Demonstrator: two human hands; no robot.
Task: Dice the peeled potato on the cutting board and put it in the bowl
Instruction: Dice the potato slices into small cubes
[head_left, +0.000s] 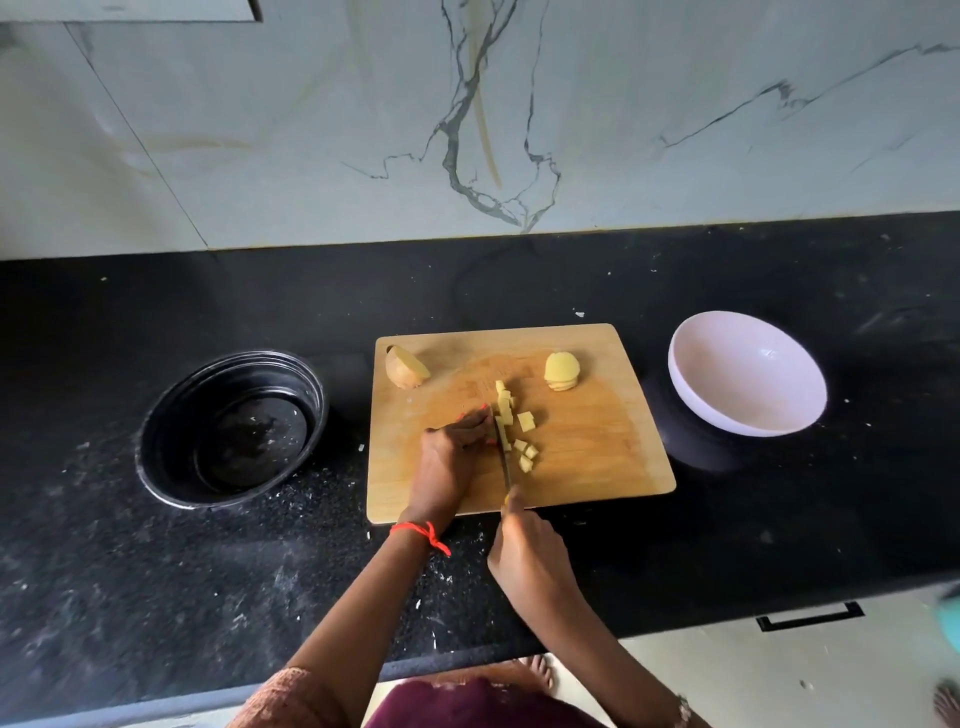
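A wooden cutting board (587, 457) lies on the black counter. Yellow potato strips (503, 402) lie at its middle, with several cut cubes (525, 452) to their right. My left hand (457, 447) presses fingertips down on the strips from the left. My right hand (524, 556) grips a knife (504, 457), blade down across the strips. A stack of potato slices (562, 370) sits at the board's back right. A potato chunk (406, 367) rests at the back left. The white bowl (748, 371) stands right of the board and holds nothing visible.
A black round pan (231, 426) sits on the counter left of the board. White scraps are scattered over the counter. A marble wall rises behind. The counter's front edge runs near my body, with a drawer handle (810, 616) below right.
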